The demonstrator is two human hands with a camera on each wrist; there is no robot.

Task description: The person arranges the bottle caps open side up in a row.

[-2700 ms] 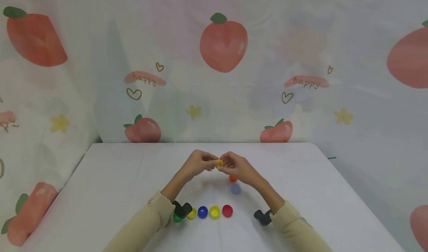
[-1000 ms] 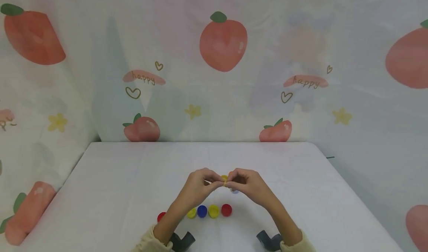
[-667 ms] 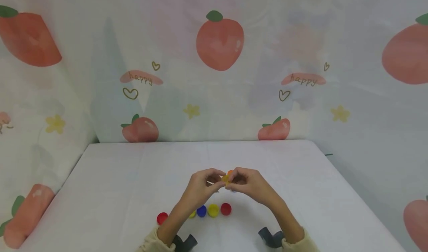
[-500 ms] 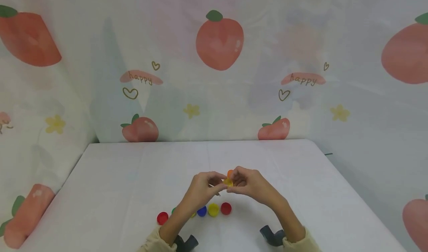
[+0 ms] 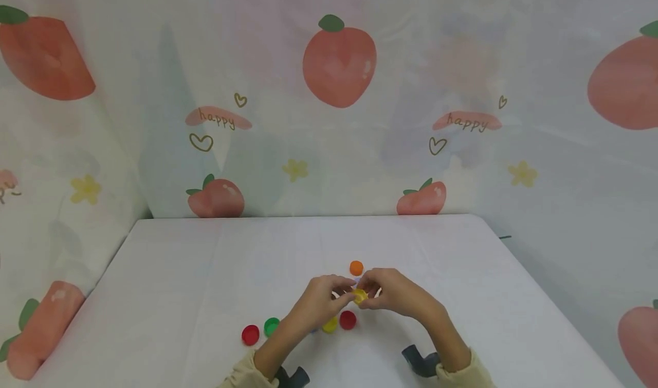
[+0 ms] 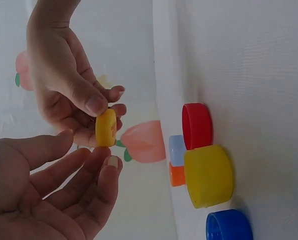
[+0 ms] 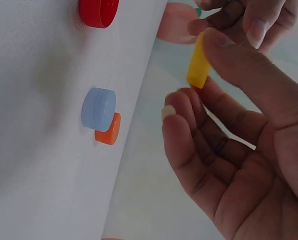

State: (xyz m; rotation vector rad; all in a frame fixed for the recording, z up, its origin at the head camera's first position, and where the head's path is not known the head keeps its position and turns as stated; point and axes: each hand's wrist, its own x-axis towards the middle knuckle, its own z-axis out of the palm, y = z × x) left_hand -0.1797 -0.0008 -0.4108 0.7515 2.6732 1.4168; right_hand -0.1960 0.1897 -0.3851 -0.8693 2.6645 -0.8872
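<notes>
My right hand (image 5: 398,292) pinches a small yellow bottle cap (image 5: 360,296) between thumb and index finger, above the table. In the right wrist view the same yellow cap (image 7: 199,61) stands on edge under the thumb. My left hand (image 5: 325,299) is just left of it. The left wrist view has the left hand (image 6: 64,187) with fingers spread and gently bent, fingertips right at the cap's lower edge and the thumb apart from it. Beyond the hands lie an orange cap (image 5: 356,268) and a pale blue cap (image 7: 99,109), partly covered in the head view.
A row of caps lies nearer my body: red (image 5: 250,335), green (image 5: 271,326), blue (image 6: 230,226), yellow (image 6: 209,176) and another red cap (image 5: 348,320). My left forearm covers part of the row. A fruit-printed cloth (image 5: 329,148) hangs behind the white table (image 5: 205,274).
Both hands have come closer to my body and slightly right with the yellow cap, which has turned to show its face. The left thumb and fingers have loosened from it. The orange cap is uncovered.
</notes>
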